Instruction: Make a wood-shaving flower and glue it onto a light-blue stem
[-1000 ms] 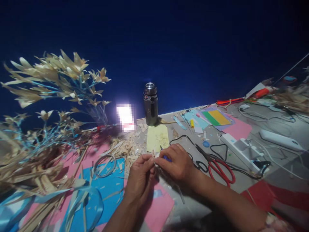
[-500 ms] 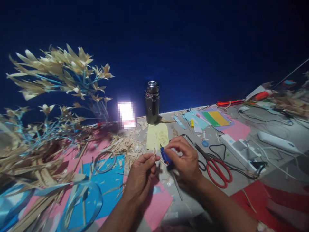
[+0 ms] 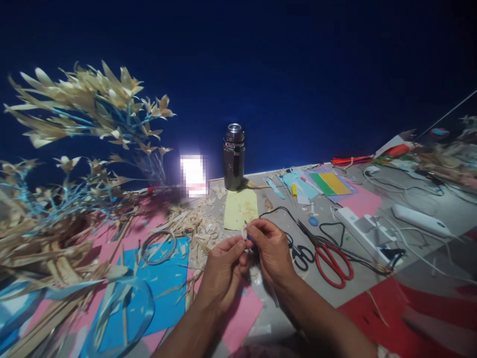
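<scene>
My left hand (image 3: 225, 266) pinches a small pale piece (image 3: 244, 232) between thumb and fingertips. Against it, my right hand (image 3: 271, 248) is closed on a blue tool, mostly hidden by the fingers, whose thin dark tip points up. Both hands' fingertips meet just below a yellow paper (image 3: 241, 209) sprinkled with small scraps. Behind that paper stands a dark metal flask (image 3: 234, 164). Dry husk scraps (image 3: 190, 221) lie to the left of the hands.
Red-handled scissors (image 3: 333, 263) and smaller black scissors (image 3: 301, 256) lie at right, near a white power strip (image 3: 363, 233) with cables. Husk flowers (image 3: 112, 104) on blue stems rise at left, above a metal ring (image 3: 159, 247) and a blue sheet (image 3: 169, 298).
My right hand has moved left, bringing the blue tool against the small piece at my left fingertips. The black scissors now show more fully. The view has shifted slightly.
</scene>
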`<state>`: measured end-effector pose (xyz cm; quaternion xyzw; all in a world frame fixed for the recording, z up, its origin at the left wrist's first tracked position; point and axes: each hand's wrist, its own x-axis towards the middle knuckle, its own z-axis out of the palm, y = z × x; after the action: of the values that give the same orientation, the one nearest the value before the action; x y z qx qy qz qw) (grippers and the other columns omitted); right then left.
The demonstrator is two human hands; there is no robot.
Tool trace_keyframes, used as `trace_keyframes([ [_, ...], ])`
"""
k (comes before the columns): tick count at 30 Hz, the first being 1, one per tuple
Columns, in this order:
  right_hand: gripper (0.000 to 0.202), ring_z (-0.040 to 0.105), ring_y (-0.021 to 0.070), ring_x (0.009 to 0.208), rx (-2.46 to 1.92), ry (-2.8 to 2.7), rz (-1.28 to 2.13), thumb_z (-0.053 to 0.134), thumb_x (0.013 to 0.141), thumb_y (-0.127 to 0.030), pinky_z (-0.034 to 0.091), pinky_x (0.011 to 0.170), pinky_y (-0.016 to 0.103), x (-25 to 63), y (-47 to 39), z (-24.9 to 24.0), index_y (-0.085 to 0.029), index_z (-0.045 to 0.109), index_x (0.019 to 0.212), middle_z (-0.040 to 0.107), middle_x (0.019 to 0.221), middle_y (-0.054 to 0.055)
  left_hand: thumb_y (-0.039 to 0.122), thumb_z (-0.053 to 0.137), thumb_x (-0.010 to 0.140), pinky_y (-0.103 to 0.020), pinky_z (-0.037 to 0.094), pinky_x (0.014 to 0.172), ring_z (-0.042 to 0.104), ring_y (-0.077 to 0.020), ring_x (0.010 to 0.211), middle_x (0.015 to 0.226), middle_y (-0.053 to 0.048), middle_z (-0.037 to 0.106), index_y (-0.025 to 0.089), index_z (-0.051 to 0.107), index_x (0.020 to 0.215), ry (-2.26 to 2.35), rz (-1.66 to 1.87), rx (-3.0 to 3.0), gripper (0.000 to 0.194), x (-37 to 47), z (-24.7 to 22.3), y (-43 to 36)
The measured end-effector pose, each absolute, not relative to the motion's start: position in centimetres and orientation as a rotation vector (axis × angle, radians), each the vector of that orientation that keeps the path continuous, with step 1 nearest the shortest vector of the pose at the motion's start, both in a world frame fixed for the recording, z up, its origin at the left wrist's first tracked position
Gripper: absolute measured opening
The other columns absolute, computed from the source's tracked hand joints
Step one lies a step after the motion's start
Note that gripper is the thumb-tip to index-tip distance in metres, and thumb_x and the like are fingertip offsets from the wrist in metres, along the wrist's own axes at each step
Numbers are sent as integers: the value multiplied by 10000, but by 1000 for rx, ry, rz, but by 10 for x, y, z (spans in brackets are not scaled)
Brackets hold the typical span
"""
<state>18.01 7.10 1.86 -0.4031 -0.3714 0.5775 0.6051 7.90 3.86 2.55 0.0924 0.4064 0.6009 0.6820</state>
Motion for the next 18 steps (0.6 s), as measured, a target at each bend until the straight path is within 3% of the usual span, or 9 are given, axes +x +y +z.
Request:
trace_keyframes([
  [13, 159, 530, 122, 590, -930, -874, 1305, 817, 745, -324, 444, 577, 249, 173, 66, 12, -196, 724, 753, 636, 669, -26, 250, 951, 528, -124, 394, 401, 492, -35, 451, 605, 20, 631, 107, 696, 728, 900, 1359, 283, 354, 80, 24, 36],
  [18, 172, 556, 133, 653, -941, -891, 1280, 825, 743, -335, 459, 625, 251, 175, 65, 7, -192, 733, 770, 665, 721, -11, 240, 960, 486, -133, 376, 390, 492, -41, 447, 650, 0, 686, 125, 672, 734, 933, 1391, 254, 397, 79, 25, 35],
])
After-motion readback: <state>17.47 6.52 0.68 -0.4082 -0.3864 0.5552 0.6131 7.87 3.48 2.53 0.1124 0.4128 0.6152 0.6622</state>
